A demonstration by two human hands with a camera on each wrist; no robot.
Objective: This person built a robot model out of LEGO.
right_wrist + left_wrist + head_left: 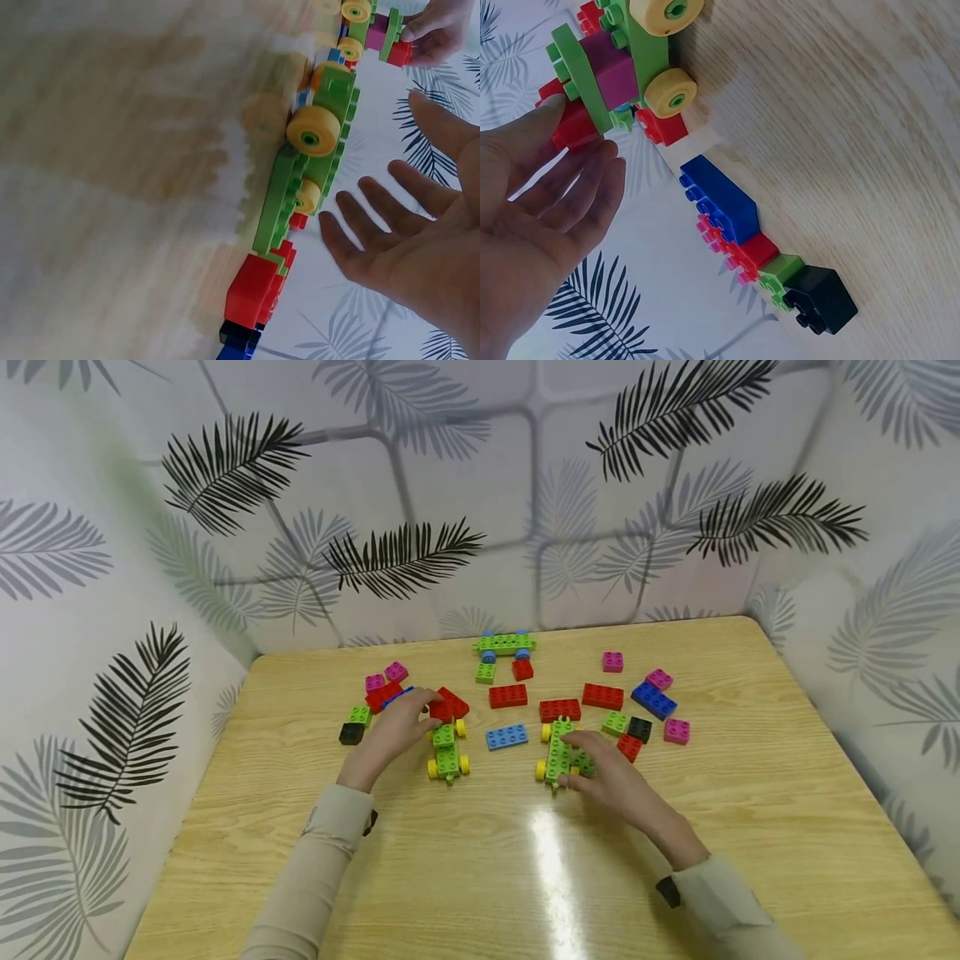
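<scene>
My left hand (397,724) pinches a red brick (576,126) between thumb and fingers. The brick sits on a thin green plate (581,79), with a magenta brick (611,67) under the plate. All of this rises from a green wheeled base (448,764) with yellow wheels. My right hand (611,768) hovers over a second green wheeled base (558,750), fingers spread and apart from it in the right wrist view. Beside that base, partly covered by my hand in the head view, lies a flat green plate (276,202).
Between the two bases lies a light blue brick (507,737). Behind it are red bricks (508,696) and a green base with blue wheels (506,645). A black brick (351,733) stands at the left; a dark blue brick (653,700) and pink bricks (677,731) lie at the right.
</scene>
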